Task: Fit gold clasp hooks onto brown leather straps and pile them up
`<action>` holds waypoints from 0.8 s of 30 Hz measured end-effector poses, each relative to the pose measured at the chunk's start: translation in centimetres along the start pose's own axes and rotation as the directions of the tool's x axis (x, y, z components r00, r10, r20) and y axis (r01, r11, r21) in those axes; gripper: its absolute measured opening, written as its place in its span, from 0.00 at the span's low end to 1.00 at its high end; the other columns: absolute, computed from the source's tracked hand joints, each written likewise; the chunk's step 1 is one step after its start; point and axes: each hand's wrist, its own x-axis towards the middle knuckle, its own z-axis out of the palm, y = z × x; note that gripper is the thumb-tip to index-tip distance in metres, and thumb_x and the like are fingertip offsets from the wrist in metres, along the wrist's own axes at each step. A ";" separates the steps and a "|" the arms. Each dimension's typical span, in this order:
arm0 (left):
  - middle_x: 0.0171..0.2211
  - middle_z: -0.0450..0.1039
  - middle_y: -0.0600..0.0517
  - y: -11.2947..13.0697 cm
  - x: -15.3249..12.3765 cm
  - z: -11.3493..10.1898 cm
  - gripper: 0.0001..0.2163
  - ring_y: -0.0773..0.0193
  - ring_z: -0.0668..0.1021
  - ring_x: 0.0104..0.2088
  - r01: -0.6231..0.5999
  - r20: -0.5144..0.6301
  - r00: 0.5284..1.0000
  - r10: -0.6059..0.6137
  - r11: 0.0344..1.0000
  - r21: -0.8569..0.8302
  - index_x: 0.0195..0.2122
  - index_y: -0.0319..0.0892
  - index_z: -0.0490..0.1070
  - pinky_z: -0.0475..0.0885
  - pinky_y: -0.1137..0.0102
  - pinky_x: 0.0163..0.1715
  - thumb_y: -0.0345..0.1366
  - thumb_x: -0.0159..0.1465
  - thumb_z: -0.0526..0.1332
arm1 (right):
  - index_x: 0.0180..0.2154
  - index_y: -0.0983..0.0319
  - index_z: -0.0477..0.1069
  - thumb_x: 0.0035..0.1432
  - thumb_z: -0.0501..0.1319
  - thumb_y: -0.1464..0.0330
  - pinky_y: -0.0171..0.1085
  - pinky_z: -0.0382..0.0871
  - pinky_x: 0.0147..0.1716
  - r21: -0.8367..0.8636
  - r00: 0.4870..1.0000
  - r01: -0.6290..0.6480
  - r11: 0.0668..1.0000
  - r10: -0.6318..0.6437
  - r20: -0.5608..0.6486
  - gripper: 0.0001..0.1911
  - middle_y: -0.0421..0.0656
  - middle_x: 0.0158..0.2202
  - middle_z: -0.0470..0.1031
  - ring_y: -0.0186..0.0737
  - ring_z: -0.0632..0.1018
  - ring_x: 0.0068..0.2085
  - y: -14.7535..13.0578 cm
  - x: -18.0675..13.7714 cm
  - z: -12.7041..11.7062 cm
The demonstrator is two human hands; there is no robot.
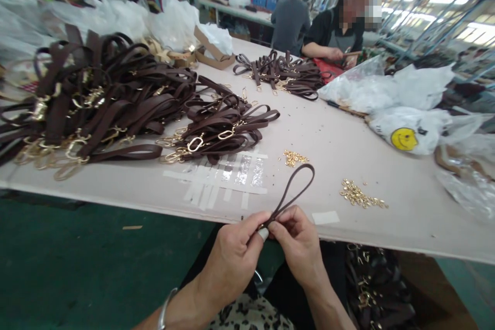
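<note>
- The bench (pixel 348 134) runs across the whole view; its left and right ends are cut off by the picture's edges, and its far side is buried under white plastic bags (pixel 390 90).
- A big heap of brown straps (pixel 93 98) with gold clasps covers the left of the bench; its left part is blurred and runs out of the picture, so single straps cannot be told apart there.
- A smaller pile of straps (pixel 228 124) lies just right of the heap, and a third pile (pixel 282 75) sits farther back, in front of a person in black (pixel 336 31) whose hands are partly hidden behind a bag.
- A bag with a yellow smiley (pixel 404 138) lies at the right; what it holds cannot be seen.
- Strips of clear tape (pixel 228 178) are stuck to the bench near its front edge.
- Two small scatters of gold fittings (pixel 361 196) lie right of the tape; their shape is too small to make out.
- The left hand (pixel 232 255) and right hand (pixel 299 242) meet below the bench's front edge, fingers pressed together and pinching the ends of a looped brown strap (pixel 296 185).
- The loop stands up over the bench's front edge; its ends are hidden between the fingertips.
- A silver bangle (pixel 166 307) shows on the left wrist.
</note>
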 end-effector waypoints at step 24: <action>0.35 0.81 0.46 0.6 1.2 -1.0 0.15 0.65 0.75 0.32 0.552 0.292 0.795 -0.531 0.436 -0.711 0.39 0.37 0.82 0.70 0.72 0.35 0.41 0.54 0.72 | 0.44 0.60 0.78 0.62 0.53 0.70 0.41 0.70 0.42 -0.992 0.966 0.008 -0.127 -0.256 0.041 0.15 0.48 0.38 0.82 0.46 0.80 0.39 -3.5 10.8 -18.7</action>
